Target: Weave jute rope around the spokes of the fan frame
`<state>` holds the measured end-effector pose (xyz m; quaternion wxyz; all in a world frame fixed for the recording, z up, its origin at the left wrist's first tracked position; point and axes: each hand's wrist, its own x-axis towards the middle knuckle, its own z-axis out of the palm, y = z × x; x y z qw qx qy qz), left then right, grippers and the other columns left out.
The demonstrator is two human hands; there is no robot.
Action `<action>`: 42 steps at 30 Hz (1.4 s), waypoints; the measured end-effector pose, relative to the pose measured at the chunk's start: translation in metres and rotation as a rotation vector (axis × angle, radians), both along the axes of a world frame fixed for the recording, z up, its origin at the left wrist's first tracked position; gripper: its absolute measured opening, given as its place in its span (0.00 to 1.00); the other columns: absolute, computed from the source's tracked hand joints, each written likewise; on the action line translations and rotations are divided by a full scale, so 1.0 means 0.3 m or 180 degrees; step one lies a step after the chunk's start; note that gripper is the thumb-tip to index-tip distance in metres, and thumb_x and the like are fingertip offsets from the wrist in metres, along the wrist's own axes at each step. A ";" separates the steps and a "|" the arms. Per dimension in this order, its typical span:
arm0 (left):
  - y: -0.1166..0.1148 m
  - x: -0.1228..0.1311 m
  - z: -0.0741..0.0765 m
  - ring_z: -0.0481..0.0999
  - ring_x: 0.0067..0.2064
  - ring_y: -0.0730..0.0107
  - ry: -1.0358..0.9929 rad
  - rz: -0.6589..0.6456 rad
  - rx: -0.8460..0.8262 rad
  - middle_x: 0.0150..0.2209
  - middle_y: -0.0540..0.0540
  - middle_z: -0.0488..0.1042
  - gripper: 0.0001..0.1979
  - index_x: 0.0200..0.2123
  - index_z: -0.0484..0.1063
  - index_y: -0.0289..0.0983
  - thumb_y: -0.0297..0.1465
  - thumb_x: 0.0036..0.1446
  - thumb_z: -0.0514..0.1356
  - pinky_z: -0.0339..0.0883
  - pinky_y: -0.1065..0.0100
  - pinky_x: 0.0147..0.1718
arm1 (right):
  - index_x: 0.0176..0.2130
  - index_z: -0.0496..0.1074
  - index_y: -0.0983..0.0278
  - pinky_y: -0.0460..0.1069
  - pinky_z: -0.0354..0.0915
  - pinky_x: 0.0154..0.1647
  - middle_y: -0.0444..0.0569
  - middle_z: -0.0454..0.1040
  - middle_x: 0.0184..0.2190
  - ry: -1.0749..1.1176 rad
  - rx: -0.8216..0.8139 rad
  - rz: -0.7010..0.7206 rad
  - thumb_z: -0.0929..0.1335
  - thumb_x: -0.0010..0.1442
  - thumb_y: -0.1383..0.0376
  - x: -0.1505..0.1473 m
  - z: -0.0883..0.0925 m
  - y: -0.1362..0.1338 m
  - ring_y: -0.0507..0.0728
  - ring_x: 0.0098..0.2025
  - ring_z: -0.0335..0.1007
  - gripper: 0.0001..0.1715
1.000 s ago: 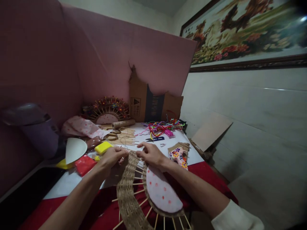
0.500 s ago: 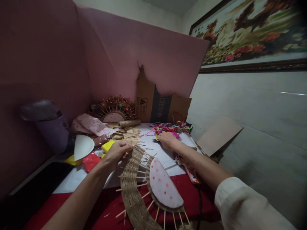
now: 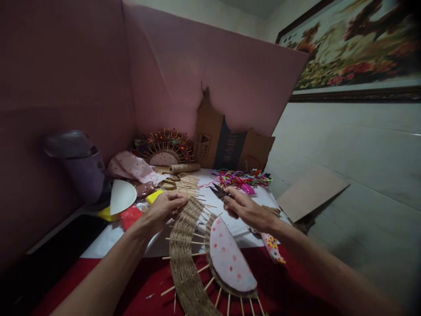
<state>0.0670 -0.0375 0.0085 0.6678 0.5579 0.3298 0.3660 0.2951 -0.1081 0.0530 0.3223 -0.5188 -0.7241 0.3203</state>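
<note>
A half-round woven piece [image 3: 186, 254] of brown twine on thin wooden sticks lies toward me, its inner half-disc [image 3: 231, 259] covered in white cloth with red dots. My left hand [image 3: 167, 206] pinches the upper end of the woven band, fingers closed. My right hand [image 3: 241, 204] grips dark scissors [image 3: 219, 192], whose blades are parted and point left toward the band's end. The scissors are apart from the band. Whether my left fingers also hold a loose strand of twine is hard to see.
Behind lie wooden sticks [image 3: 187, 182], a twine roll [image 3: 184, 168] and colourful pipe cleaners [image 3: 243, 179]. A finished-looking fan shape [image 3: 163, 149] leans at the back beside torn cardboard [image 3: 205, 131]. On the left are a white half-disc [image 3: 123, 197], coloured packets [image 3: 130, 216] and a purple container [image 3: 82, 171].
My right hand has lifted the scissors from beside the pipe cleaners and brought them nearer. The left hand keeps its pinch on the band. The view has shifted slightly left.
</note>
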 end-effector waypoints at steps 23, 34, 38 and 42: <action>-0.015 -0.002 0.020 0.67 0.23 0.78 -0.0213 -0.0233 -0.0301 0.24 0.49 0.72 0.08 0.29 0.73 0.32 0.28 0.42 0.65 0.57 0.74 0.23 | 0.26 0.64 0.66 0.43 0.50 0.21 0.40 0.62 0.20 0.0789 -0.0540 -0.0332 0.72 0.40 0.57 -0.118 -0.057 0.106 0.47 0.22 0.54 0.18; -0.079 0.028 0.077 0.68 0.26 0.74 -0.0305 -0.0205 0.0120 0.26 0.49 0.73 0.09 0.28 0.73 0.35 0.30 0.40 0.65 0.58 0.72 0.25 | 0.29 0.68 0.67 0.42 0.38 0.15 0.38 0.60 0.19 0.1796 -0.1023 0.0310 0.72 0.40 0.63 -0.134 -0.006 0.042 0.44 0.18 0.48 0.14; -0.113 0.039 0.120 0.66 0.24 0.75 -0.0087 0.0027 0.0548 0.23 0.50 0.71 0.07 0.26 0.74 0.35 0.29 0.38 0.64 0.56 0.73 0.23 | 0.30 0.69 0.66 0.42 0.40 0.15 0.38 0.62 0.20 0.1933 -0.0790 0.0181 0.72 0.39 0.64 -0.135 0.016 -0.001 0.44 0.18 0.50 0.15; -0.144 0.043 0.184 0.64 0.23 0.74 0.0223 0.0073 0.0995 0.21 0.50 0.70 0.07 0.24 0.75 0.34 0.29 0.36 0.63 0.55 0.73 0.21 | 0.29 0.70 0.66 0.41 0.45 0.16 0.39 0.63 0.20 0.2182 -0.0687 0.0103 0.72 0.39 0.65 -0.144 0.036 -0.032 0.45 0.19 0.52 0.14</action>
